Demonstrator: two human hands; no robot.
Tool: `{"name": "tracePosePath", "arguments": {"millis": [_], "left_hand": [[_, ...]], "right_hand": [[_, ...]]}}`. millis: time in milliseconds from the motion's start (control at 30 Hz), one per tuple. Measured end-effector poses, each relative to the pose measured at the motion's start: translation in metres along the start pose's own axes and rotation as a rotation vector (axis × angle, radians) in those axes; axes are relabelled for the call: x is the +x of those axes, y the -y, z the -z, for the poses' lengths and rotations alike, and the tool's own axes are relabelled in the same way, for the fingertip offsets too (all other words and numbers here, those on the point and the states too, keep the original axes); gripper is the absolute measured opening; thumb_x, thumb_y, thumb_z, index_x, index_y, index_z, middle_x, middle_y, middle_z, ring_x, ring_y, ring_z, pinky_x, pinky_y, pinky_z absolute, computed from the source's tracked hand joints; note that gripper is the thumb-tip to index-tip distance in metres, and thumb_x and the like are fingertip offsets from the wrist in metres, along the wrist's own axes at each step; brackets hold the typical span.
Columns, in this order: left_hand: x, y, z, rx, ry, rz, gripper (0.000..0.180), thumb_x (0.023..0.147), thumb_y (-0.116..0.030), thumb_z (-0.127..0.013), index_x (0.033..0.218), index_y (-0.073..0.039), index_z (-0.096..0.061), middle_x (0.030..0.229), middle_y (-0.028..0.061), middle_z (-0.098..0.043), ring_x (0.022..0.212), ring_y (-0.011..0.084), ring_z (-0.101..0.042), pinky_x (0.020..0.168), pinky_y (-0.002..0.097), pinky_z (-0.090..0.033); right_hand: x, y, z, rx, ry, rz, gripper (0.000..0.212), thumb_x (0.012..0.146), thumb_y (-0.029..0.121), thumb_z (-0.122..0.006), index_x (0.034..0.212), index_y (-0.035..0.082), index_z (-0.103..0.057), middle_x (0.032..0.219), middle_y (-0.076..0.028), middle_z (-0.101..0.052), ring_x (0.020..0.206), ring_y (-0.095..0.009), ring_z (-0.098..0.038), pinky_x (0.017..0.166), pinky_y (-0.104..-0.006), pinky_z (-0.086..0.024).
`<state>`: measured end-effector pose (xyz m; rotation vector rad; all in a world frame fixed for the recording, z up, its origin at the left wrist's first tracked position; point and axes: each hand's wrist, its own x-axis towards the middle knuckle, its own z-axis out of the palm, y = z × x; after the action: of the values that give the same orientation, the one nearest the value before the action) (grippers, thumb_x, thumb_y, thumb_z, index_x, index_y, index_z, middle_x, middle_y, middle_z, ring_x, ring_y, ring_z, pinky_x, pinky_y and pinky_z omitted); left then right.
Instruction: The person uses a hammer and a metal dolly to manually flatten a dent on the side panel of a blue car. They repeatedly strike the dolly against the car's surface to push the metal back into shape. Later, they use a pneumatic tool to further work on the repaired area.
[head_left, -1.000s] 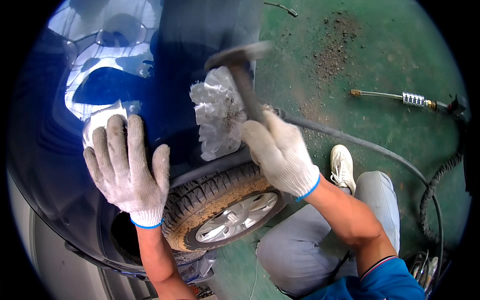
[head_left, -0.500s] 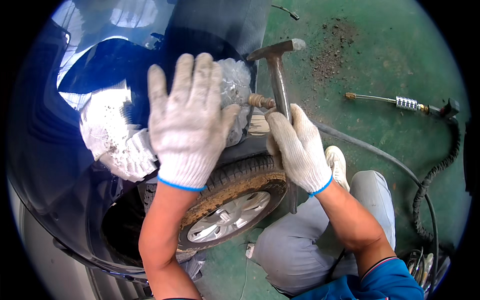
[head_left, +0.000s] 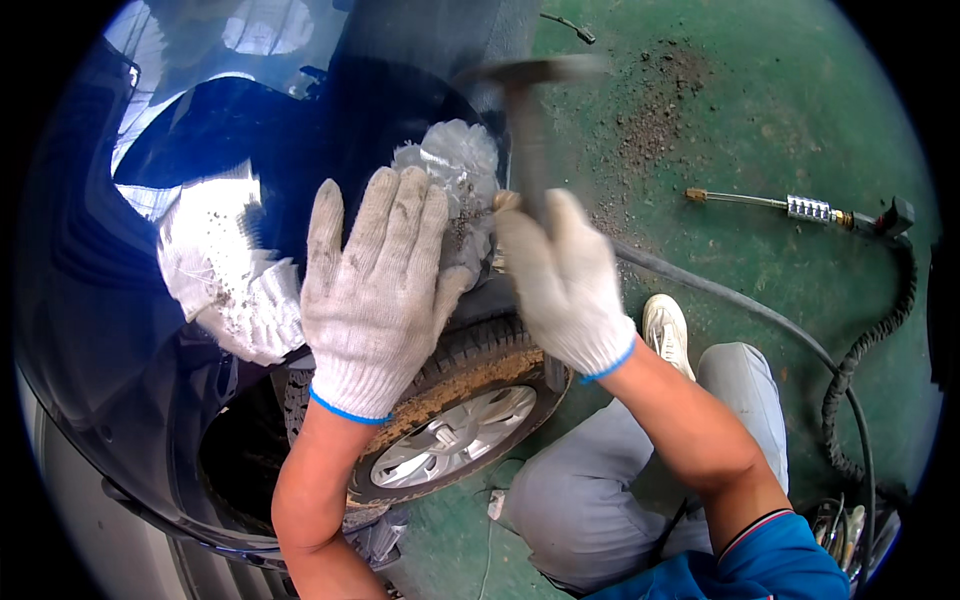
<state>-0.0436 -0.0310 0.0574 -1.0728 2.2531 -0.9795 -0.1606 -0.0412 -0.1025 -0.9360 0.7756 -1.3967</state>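
Note:
My left hand (head_left: 370, 280), in a white knitted glove with a blue cuff edge, lies flat with fingers stretched out over the dark blue car panel (head_left: 290, 125). Its fingertips reach beside a pale, rough patch (head_left: 460, 160) near the panel's edge. In my gloved right hand (head_left: 565, 285), closed around the handle, is a metal hammer (head_left: 530, 125), smeared by motion and held with its head away from me. A brass-coloured fitting (head_left: 507, 201) shows partly beside the hammer handle, against the pale patch; the rest is hidden.
A second whitish rough patch (head_left: 225, 265) with dark crumbs lies left of my left hand. Below are a muddy tyre (head_left: 480, 350) and its silver wheel (head_left: 455, 435). A thick grey cable (head_left: 735, 292), a metal wand tool (head_left: 790, 205) and scattered dirt (head_left: 665, 105) lie on the green floor.
My left hand has slid back toward me, uncovering more of the panel. My right hand and the hammer have moved left and away from me, the hammer now blurred.

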Motion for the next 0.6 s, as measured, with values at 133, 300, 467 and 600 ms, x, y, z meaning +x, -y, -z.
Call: {"name": "tracePosePath", "arguments": {"millis": [133, 300, 467, 600], "left_hand": [[-0.002, 0.002, 0.002, 0.011, 0.014, 0.011, 0.069, 0.087, -0.038, -0.085, 0.147, -0.009, -0.068, 0.154, 0.012, -0.066, 0.148, 0.0309, -0.057, 0.131, 0.0603, -0.031], [0.0, -0.001, -0.003, 0.024, -0.007, 0.005, 0.068, 0.088, -0.04, -0.084, 0.146, -0.009, -0.068, 0.153, 0.0119, -0.066, 0.148, 0.0311, -0.057, 0.131, 0.0604, -0.032], [-0.002, 0.0, -0.003, 0.029, -0.005, -0.001, 0.068, 0.088, -0.04, -0.084, 0.146, -0.008, -0.069, 0.153, 0.0122, -0.066, 0.148, 0.0318, -0.057, 0.13, 0.0615, -0.033], [0.001, -0.003, -0.002, 0.007, -0.027, -0.009, 0.067, 0.088, -0.039, -0.084, 0.145, -0.007, -0.069, 0.152, 0.0126, -0.067, 0.147, 0.0324, -0.058, 0.129, 0.0625, -0.034]], "right_hand": [[0.006, 0.008, 0.0, 0.044, 0.013, -0.017, 0.034, 0.109, 0.03, -0.06, 0.118, -0.003, -0.062, 0.084, -0.028, -0.073, 0.083, -0.047, -0.076, 0.076, -0.0519, -0.059], [0.003, -0.004, -0.008, 0.014, -0.064, -0.011, 0.035, 0.109, 0.031, -0.062, 0.116, -0.004, -0.062, 0.083, -0.027, -0.073, 0.083, -0.047, -0.076, 0.076, -0.0508, -0.059], [0.001, 0.015, 0.001, 0.209, -0.004, -0.068, 0.037, 0.108, 0.032, -0.061, 0.114, -0.005, -0.062, 0.089, -0.03, -0.073, 0.087, -0.05, -0.075, 0.078, -0.0534, -0.058], [0.013, -0.015, -0.011, -0.043, 0.039, 0.03, 0.035, 0.108, 0.029, -0.062, 0.112, -0.005, -0.062, 0.087, -0.027, -0.073, 0.084, -0.045, -0.076, 0.076, -0.0488, -0.059]]}}
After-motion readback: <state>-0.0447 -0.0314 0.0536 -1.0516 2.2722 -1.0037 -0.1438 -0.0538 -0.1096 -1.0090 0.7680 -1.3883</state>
